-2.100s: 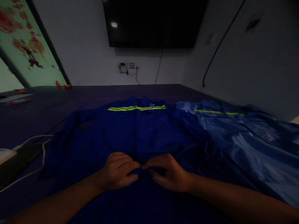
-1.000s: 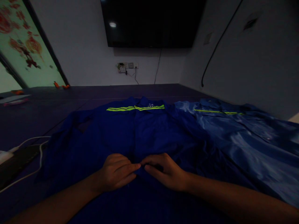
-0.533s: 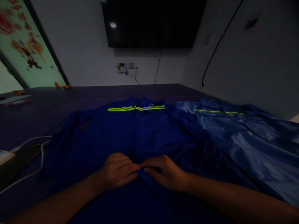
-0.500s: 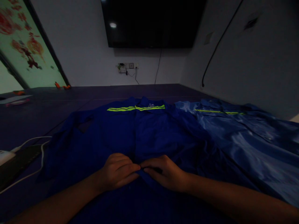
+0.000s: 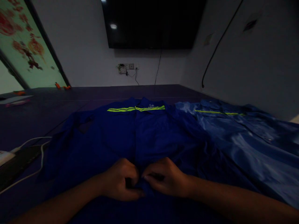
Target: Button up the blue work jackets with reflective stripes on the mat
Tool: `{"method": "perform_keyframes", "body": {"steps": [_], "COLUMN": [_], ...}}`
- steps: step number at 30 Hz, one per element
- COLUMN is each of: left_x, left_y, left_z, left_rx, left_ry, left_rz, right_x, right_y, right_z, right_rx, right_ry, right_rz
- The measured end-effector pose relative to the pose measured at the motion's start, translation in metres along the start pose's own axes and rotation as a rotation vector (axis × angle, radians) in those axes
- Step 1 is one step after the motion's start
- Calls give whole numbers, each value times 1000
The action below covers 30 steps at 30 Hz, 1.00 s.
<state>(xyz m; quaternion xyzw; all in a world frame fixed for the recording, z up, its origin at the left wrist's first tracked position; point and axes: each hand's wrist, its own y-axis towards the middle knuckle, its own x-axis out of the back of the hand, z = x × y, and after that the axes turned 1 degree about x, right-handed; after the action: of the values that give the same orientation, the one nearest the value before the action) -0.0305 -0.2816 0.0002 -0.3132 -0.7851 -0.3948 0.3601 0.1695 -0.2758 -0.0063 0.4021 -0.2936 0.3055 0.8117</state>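
Note:
A dark blue work jacket (image 5: 112,133) lies front up before me, collar away from me, with a yellow-green striped band (image 5: 149,108) across its chest. My left hand (image 5: 122,180) is at the lower part of the front opening, fingers curled and thumb stretched beneath them on the cloth. Close beside it on the right, my right hand (image 5: 165,177) pinches the jacket's front edge between thumb and forefinger. The fingertips are dark, so any button or fastener between them cannot be made out.
A second, lighter blue jacket (image 5: 233,133) lies to the right. At the left are a white charger (image 5: 6,157) with a white cable (image 5: 42,155) and a dark flat object (image 5: 21,165). A wall-mounted television (image 5: 151,25) hangs above sockets (image 5: 130,66) at the back.
My left hand has turned and bent its fingers down, its thumb now lower and apart from the forefinger. My right hand keeps its pinch and has shifted slightly toward me.

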Motion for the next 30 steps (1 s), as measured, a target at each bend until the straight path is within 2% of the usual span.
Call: {"method": "perform_keyframes", "body": {"steps": [3, 6, 9, 14, 17, 19, 21, 23, 26, 27, 28, 30], "left_x": [0, 6, 14, 20, 22, 26, 31, 35, 32, 28, 25, 18], "left_y": [0, 0, 1, 2, 2, 4, 6, 8, 9, 8, 8, 9], "left_z": [0, 3, 8, 11, 7, 2, -5, -9, -6, -3, 1, 8], "left_rx": [227, 401, 500, 536, 502, 464, 429, 406, 434, 446, 455, 467], "left_ry": [-274, -524, -753, -893, -921, -967, -1034, -1010, -986, -993, -986, -774], "left_rz": [164, 200, 226, 368, 497, 645, 817, 882, 727, 602, 425, 57], "right_x": [3, 6, 7, 8, 9, 11, 13, 14, 15, 15, 14, 14], "right_y": [-1, -2, -4, -7, -9, -11, -12, -12, -12, -11, -9, -5], "right_z": [2, 4, 6, 6, 7, 9, 10, 11, 11, 11, 11, 10], "right_rx": [33, 68, 127, 206, 263, 282, 258, 212, 128, 100, 70, -15], "right_ry": [48, 57, -62, -207, -117, -22, 74, 179, 367, 420, 452, 411], "right_rz": [32, 42, 62, 160, 216, 263, 324, 379, 444, 447, 427, 287]}}
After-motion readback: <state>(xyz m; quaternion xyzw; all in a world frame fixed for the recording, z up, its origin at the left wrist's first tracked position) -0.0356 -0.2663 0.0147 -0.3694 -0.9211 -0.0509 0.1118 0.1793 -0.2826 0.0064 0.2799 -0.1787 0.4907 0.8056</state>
